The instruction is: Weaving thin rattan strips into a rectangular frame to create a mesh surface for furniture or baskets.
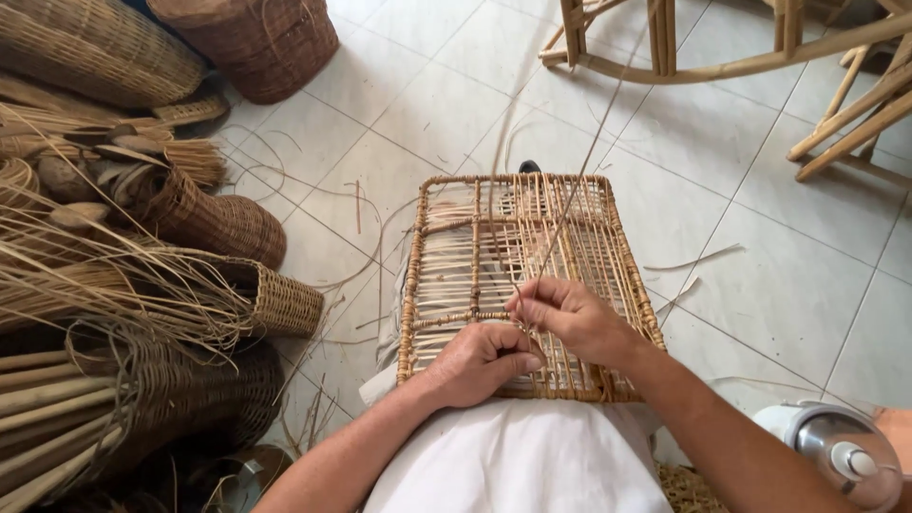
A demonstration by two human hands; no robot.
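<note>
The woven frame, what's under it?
Through the frame gaps: grey cloth and a white lap. Left hand and right hand hide some; legs can't be seen.

No packages, labels, signs or screens are visible.

One rattan panel (pixel 518 285) – two hands: left hand (pixel 484 361), right hand (pixel 570 318) – one metal flask (pixel 841 456).

A rectangular rattan frame (pixel 446 275), partly woven with pale cane strips, lies flat at the centre of the frame, its near edge toward the bottom. A thin cane strand (pixel 584 166) rises from the weave, slanting toward the upper right.
</note>
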